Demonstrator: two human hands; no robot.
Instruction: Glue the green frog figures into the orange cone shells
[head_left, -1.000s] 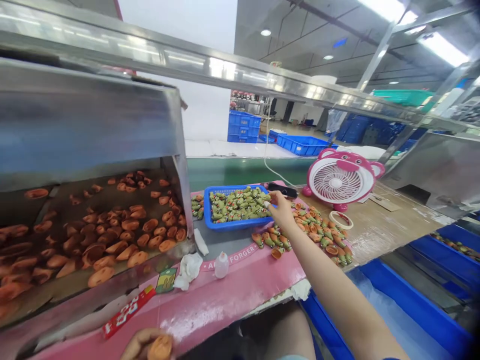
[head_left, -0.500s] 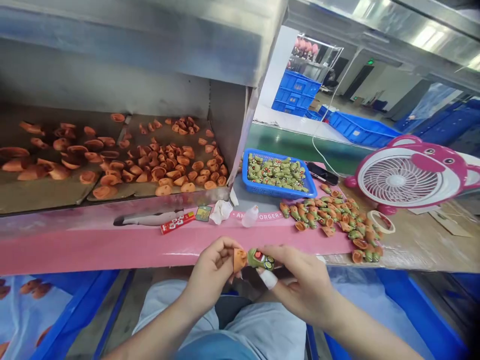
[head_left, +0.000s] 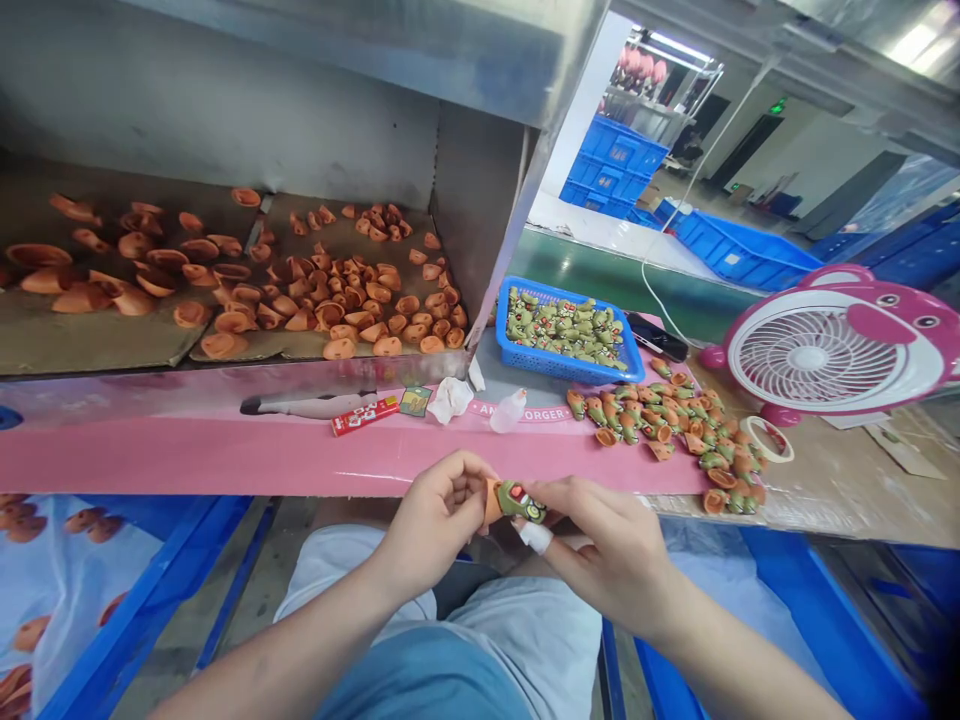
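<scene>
Green toy body [head_left: 521,502] and orange cap [head_left: 491,500] now press closer together than a moment ago, held just below the pink desk [head_left: 225,460]. Left hand [head_left: 435,520] has its fingers closed on the cap. Right hand [head_left: 607,548] has its fingers pinching the body. Blue basket [head_left: 510,350] of green toys sits at 12 o'clock.

The person's left hand [head_left: 435,525] holds an orange moulded piece [head_left: 493,500] against a green figurine [head_left: 521,502] gripped in the right hand [head_left: 607,548], with a blue plastic basket [head_left: 562,368] farther off.
</scene>
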